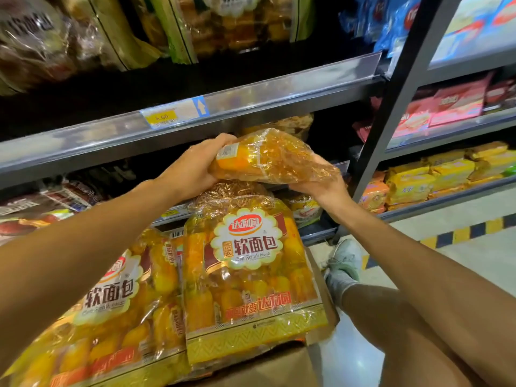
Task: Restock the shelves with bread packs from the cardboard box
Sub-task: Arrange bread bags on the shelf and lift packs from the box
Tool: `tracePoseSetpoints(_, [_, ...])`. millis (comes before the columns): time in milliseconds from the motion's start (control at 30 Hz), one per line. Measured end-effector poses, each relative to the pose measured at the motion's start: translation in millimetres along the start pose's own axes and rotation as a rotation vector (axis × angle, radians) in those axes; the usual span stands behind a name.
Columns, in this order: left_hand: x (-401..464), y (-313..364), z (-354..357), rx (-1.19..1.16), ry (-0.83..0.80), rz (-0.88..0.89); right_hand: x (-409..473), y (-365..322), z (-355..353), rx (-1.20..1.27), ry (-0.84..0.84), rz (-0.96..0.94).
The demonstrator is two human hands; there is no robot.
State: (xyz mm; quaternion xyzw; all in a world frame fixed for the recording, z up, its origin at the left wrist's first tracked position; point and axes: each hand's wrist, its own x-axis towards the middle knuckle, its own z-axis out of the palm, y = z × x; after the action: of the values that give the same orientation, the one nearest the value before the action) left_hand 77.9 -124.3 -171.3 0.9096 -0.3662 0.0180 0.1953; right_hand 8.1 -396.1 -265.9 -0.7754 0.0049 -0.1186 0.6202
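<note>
**Bread pack held level at the shelf mouth**

The shelf [195, 113] opening lies just beyond the held bread pack [275, 156], whose long axis runs left to right. The left hand [192, 169] has its fingers curled round the left end; the right hand [321, 185] cups the right end from below. The cardboard box [279, 367], near, holds more bread packs [251, 277].
</note>
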Motion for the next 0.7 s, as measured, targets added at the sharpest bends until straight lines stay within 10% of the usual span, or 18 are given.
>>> tracePoseSetpoints(700, [18,34,16,-0.278,-0.015,-0.422,2,-37,-12,-0.075,0.382,-0.135])
